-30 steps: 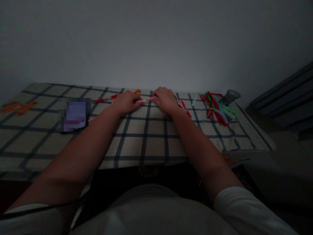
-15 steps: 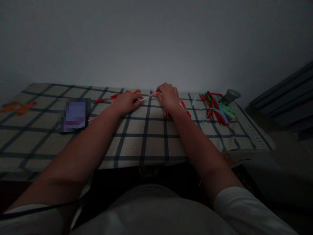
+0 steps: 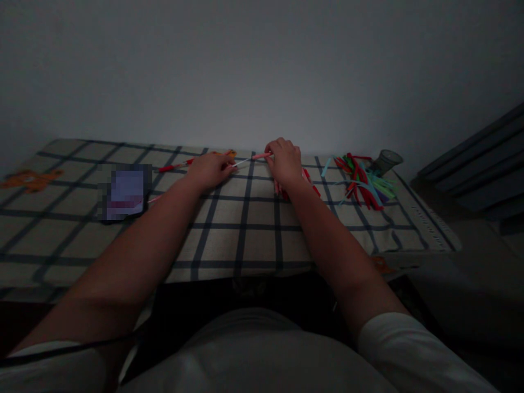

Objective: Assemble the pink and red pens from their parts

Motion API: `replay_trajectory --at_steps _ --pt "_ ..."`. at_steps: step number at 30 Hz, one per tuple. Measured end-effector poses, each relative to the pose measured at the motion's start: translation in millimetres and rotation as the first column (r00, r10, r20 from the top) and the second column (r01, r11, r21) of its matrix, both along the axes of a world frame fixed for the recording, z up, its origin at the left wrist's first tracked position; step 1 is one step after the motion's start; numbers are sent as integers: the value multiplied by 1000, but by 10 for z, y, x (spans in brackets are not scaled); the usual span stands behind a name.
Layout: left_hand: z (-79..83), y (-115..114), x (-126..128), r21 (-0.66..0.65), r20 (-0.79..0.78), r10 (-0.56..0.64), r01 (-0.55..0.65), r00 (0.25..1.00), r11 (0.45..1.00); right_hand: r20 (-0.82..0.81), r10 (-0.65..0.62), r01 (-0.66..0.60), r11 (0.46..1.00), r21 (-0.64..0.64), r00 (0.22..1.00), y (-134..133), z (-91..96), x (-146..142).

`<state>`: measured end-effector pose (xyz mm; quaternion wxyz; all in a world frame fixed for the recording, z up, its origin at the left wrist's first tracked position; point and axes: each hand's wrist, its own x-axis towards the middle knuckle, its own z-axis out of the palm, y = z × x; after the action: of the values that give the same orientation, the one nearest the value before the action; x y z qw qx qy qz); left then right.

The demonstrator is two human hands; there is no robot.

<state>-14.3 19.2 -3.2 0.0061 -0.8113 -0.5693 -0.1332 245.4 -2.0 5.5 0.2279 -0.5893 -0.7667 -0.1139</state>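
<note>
Between the fingers of my left hand [image 3: 208,171] is a thin white stick [image 3: 242,162] that points right. My right hand [image 3: 285,162] pinches a short pink tube [image 3: 261,156], its free end toward the stick. The stick's tip reaches close to the tube's end; whether it is inside, I cannot tell. Under my right wrist lie several red and pink pieces [image 3: 311,183], partly hidden by the wrist. Beyond my left hand a red stick-like piece [image 3: 167,168] lies on the cloth.
A checked cloth [image 3: 221,240] covers the table. A phone [image 3: 127,191] lies at left. On the right are a heap of coloured strips [image 3: 362,183] and a dark cup [image 3: 387,161]. Orange pattern [image 3: 33,180] shows at far left. A wall [image 3: 262,71] rises behind.
My right hand has shifted slightly right with the pink tube. My left hand has drawn back slightly to the left, showing more of the white stick.
</note>
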Motion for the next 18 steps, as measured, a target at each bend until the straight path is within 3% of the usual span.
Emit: replay_trajectory --at_steps 10,18 --pt "34 -11 32 -14 -17 108 -108 994 994 93 -2 11 995 -95 996 6 8 8" --pt "72 -68 55 -34 3 117 -117 993 993 181 43 -8 982 -190 983 -92 31 -68"
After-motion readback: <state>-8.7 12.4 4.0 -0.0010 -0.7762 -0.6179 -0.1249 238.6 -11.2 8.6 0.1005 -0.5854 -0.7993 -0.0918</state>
